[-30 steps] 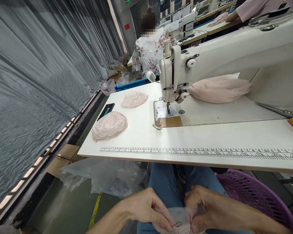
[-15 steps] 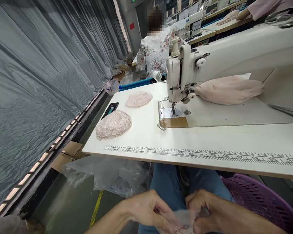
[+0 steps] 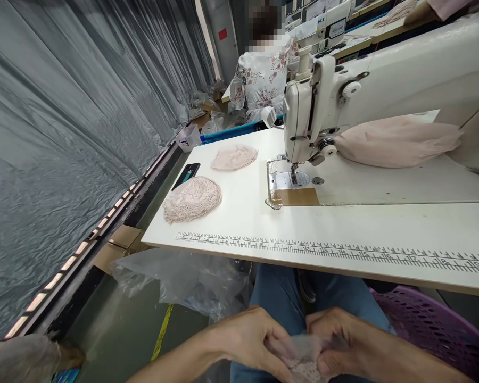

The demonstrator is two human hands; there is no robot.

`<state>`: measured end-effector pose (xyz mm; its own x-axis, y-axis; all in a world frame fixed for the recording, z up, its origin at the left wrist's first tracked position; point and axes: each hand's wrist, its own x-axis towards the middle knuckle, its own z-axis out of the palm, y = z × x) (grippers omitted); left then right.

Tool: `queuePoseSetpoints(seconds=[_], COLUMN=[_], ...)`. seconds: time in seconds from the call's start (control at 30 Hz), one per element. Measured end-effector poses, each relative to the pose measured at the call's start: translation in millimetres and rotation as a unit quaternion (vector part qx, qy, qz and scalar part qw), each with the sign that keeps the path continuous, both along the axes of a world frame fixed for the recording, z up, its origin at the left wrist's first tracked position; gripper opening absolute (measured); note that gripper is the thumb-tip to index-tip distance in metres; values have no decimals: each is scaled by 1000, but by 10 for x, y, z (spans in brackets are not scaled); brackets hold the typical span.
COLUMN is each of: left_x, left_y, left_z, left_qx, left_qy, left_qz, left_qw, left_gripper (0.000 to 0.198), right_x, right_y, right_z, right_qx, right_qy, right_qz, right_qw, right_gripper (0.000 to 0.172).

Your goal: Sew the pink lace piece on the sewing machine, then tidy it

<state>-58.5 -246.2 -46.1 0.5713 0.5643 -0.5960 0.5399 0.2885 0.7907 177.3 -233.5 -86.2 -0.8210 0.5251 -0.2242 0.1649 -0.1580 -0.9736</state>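
Fingers (image 3: 281, 355) of the left hand (image 3: 245, 340) and those of the right hand (image 3: 339, 340) are closed narrowly on one small piece of pale pink lace fabric (image 3: 299, 356), pinched between them low over the lap, at the bottom edge of the view. The piece lies directly between the two sets of fingertips, touching both; its long axis runs roughly from one hand to the other, and neither hand is clearly nearer, since both grip it. Part of the piece is cut off by the frame edge, so its full outline cannot be told.

Just beyond the fingers are the blue-jeaned knees (image 3: 279, 290), with a purple perforated basket (image 3: 427, 324) to the right of the right hand and crumpled clear plastic sheeting (image 3: 183, 282) to the left of the left hand. Above and ahead of the hands runs the white counter (image 3: 343, 229), its near edge printed with a ruler scale (image 3: 335, 250). Farther ahead stands the sewing machine (image 3: 315, 111), a bundle of pink fabric (image 3: 399, 141) under its arm. Ahead and left of the fingers lie a crocheted lace stack (image 3: 191, 199), a smoother pink stack (image 3: 234, 157) and a dark phone (image 3: 186, 175). Well beyond, another person (image 3: 263, 80) in a floral top sits facing away.
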Motion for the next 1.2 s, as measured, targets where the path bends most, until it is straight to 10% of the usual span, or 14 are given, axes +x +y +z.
queuePoseSetpoints(seconds=[0.6,1.0,1.2], left_x=[4,-141,-137], left_y=[3,-18,-33], left_z=[45,35,61], left_qx=[-118,-130,-114], left_qy=[-9,-28,-37], left_qz=[59,57,33], left_qw=[991,990,992], left_gripper=[64,44,52], right_x=[65,-24,3], right_y=[-30,-96,-71], right_z=[83,76,98], right_qx=[27,42,4], right_qy=[-50,-74,-30], right_qz=[14,-10,10], right_qw=[998,996,999], right_gripper=[44,8,27])
